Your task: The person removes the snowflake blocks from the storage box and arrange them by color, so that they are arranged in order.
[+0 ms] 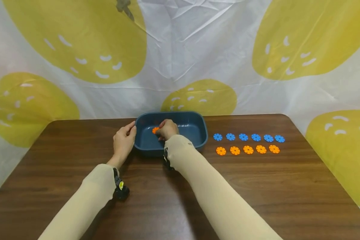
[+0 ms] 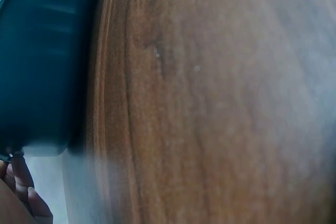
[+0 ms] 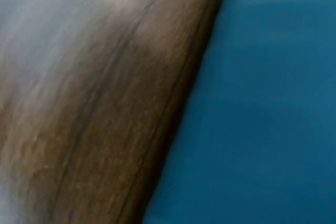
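A dark blue rectangular tub (image 1: 186, 146) stands at the back middle of the table. Inside it, near the left part, my right hand (image 1: 168, 129) pinches an orange notched disc (image 1: 155, 130) between thumb and fingers. My left hand (image 1: 124, 140) holds the tub's left rim; in the left wrist view its fingers (image 2: 22, 174) are at the rim beside the tub wall (image 2: 42, 72). The right wrist view has only the tub's outer side (image 3: 252, 114) and wood, with the right hand out of sight.
Right of the tub lie a row of several blue notched discs (image 1: 243, 137) and, nearer me, a row of several orange ones (image 1: 248, 149). The brown wooden table (image 1: 150, 206) meets a white curtain with yellow fruit print (image 1: 198, 96) at the back.
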